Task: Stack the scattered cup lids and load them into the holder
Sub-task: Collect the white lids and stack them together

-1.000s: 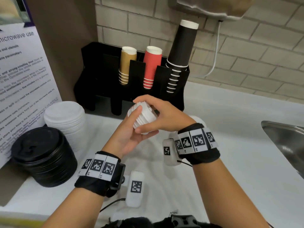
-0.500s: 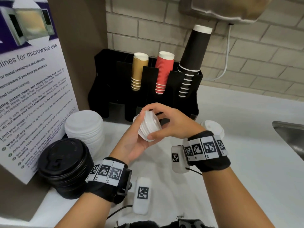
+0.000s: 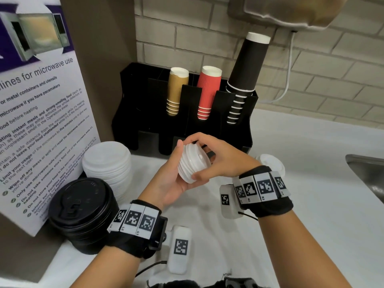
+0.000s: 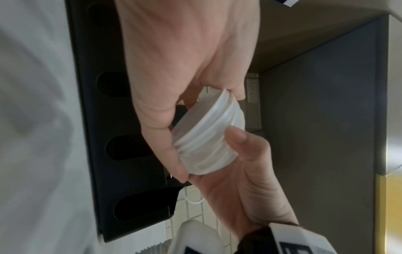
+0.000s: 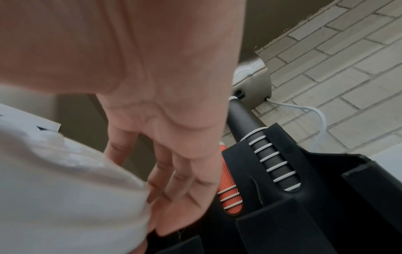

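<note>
Both hands hold a small stack of white cup lids tilted: left hand cupping beneath, right hand curled over it. Held loosely, lids could fan apart before reaching the black holder beyond.

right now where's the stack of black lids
In the head view the stack of black lids sits on the counter at lower left, against the microwave sign, just in front of the larger white lid stack.

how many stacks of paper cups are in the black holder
3: tan paper cup stack leftmost, red ribbed paper cup stack in the middle, tall black paper cup stack rightmost. The holder's other slots look empty.
</note>
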A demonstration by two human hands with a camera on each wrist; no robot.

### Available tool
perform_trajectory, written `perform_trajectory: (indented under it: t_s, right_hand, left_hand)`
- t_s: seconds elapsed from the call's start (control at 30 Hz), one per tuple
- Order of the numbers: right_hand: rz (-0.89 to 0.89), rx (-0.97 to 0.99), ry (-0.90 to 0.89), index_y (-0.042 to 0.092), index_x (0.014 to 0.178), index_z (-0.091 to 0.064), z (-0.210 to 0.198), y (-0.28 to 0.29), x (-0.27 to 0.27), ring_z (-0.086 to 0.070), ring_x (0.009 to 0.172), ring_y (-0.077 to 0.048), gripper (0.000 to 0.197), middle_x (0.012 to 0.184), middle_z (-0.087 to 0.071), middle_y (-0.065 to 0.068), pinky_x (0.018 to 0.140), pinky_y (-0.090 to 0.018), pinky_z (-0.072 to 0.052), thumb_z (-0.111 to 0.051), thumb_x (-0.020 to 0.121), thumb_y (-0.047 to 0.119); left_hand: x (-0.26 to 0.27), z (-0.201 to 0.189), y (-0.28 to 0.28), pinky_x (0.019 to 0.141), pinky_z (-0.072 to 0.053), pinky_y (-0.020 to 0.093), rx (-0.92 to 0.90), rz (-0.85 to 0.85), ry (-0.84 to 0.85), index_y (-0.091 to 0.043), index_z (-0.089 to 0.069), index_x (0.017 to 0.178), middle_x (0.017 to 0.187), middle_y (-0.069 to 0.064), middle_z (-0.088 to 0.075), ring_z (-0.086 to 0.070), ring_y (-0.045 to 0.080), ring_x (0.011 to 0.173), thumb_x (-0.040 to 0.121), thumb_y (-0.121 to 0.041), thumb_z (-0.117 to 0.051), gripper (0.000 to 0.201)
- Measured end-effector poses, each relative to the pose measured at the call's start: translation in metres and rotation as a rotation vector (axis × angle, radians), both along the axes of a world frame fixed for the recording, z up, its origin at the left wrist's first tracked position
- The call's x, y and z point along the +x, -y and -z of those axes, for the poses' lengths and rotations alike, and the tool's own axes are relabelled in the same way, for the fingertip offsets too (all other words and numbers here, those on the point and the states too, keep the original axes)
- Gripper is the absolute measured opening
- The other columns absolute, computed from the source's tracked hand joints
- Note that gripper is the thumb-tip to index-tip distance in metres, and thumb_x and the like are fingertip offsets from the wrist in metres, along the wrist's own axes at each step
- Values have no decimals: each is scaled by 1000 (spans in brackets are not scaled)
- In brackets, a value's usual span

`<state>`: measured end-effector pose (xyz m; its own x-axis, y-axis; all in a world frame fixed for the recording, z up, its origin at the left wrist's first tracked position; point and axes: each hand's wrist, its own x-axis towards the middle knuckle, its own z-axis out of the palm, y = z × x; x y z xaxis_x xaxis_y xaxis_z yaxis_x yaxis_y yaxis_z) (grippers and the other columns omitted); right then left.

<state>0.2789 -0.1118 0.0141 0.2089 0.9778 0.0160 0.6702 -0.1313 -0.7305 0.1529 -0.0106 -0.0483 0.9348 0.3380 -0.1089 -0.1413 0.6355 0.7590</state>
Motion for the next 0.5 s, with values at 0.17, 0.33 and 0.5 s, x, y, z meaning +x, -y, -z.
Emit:
perform_trajectory:
  t_s: [0.17, 0.33, 0.5]
  right_hand:
    - [-32, -12, 5, 30, 125, -50, -3, -1, 5, -54, 110, -14, 68, 114, -54, 7, 89, -35, -53, -85, 68, 21]
    - [-51, 25, -22, 29, 126, -52, -4, -1, 7, -56, 107, -3, 68, 112, -57, 17, 79, -17, -51, -86, 68, 24]
    - [-29, 51, -18, 31, 123, -53, -2, -3, 6, -59, 104, -2, 69, 112, -59, 16, 74, -15, -51, -89, 63, 26]
  left_hand:
    - [3, -1, 2, 74, -59, 42, -27, -24, 10, -21, -64, 122, 119, 8, -70, -67, 24, 111, 82, -62, -49, 59]
    - [3, 1, 1, 77, -58, 43, 4, -19, -20, -23, -61, 127, 122, 7, -68, -66, 25, 113, 81, -62, -54, 61]
    - [4, -1, 0, 78, -58, 44, 12, -52, -15, -22, -56, 132, 126, 7, -67, -65, 25, 114, 82, -61, -52, 64]
